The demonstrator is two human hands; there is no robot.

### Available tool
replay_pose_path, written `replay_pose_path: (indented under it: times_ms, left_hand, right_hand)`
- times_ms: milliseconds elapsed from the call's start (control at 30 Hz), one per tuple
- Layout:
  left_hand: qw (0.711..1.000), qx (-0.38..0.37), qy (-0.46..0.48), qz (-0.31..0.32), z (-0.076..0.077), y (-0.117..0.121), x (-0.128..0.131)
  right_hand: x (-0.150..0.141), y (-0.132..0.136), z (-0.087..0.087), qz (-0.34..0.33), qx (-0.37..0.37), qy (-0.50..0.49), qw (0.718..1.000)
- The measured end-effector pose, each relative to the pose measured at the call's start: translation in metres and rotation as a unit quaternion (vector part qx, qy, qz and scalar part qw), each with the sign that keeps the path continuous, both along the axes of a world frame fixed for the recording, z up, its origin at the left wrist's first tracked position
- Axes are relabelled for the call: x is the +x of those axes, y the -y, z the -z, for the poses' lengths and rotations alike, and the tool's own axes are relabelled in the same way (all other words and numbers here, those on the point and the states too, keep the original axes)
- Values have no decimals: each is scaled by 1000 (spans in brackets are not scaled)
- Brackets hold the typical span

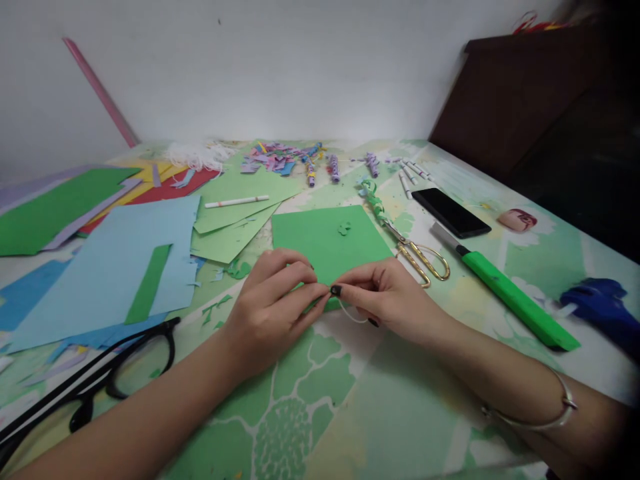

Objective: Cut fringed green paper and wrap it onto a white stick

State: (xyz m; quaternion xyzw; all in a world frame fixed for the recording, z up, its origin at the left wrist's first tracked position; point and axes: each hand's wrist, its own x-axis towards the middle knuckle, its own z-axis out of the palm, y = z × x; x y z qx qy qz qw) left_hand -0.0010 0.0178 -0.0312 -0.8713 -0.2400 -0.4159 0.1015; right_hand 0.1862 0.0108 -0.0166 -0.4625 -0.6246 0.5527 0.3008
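Observation:
A green sheet of paper [320, 233] lies flat in front of me, with a small curled green paper scrap [345, 229] on top. At its near edge, my left hand [280, 300] is bent over the paper, its fingertips closed on that edge. My right hand [385, 293] meets it there in a pinch, thumb and forefinger together. A thin white string [354, 315] curves out from the right fingertips and runs under that hand. What lies between the fingertips is mostly hidden. Gold-handled scissors [420, 260] rest just beyond my right hand.
Right: a green utility knife [515, 300] with exposed blade, a black phone [453, 212], a dark blue object [603, 310]. Left: a light blue sheet [125, 260], light green sheets [235, 230], black glasses [125, 367]. Behind: purple paper rolls [335, 169], paper scraps [273, 157], white string [197, 155].

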Motion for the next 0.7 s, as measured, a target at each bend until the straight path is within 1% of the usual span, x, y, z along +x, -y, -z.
replay_pose_path:
  times_ms: [400,567,700]
  left_hand:
    - [1000,-6,-1,3,2,0,-1]
    - [1000,-5,-8,0,0,2,-2]
    - [1000,-3,-12,2,0,2,-1]
  right_hand:
    - [2,3,3,-11,37,29,999]
    - [2,4,1,-11,49,34,998]
    - [1,4,0,-7,42,26,999]
